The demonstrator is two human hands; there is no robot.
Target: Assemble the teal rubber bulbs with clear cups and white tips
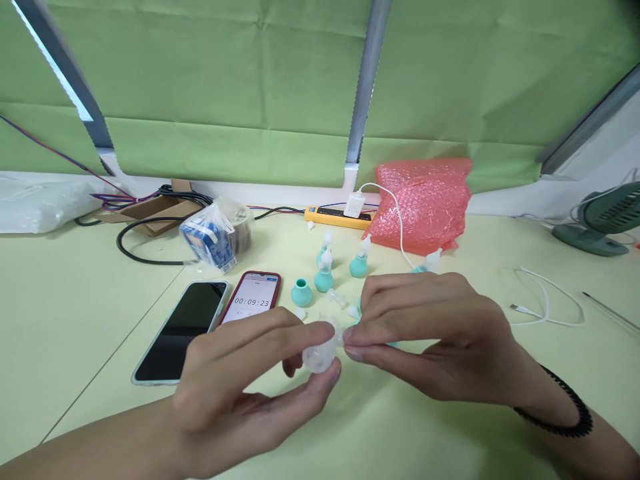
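My left hand (pixel 250 387) pinches a small clear plastic cap (pixel 320 355) between thumb and fingers, low in the middle of the view. My right hand (pixel 430 333) meets it from the right, fingertips pressed together on the cap's near end; a bit of teal shows beneath its fingers. Just behind the hands several teal rubber bulbs (pixel 324 277) with clear nozzles stand on the table, along with one teal bulb without a nozzle (pixel 301 292) and loose clear parts (pixel 338 298).
Two phones lie left of the hands: a dark one (pixel 180 330) and a red-cased one (pixel 253 298) showing a timer. Behind are a pink bubble-wrap bag (pixel 425 200), a yellow power strip (pixel 335 215), a plastic bag with tape (pixel 215 237), cables (pixel 543 303) and a fan (pixel 605 220).
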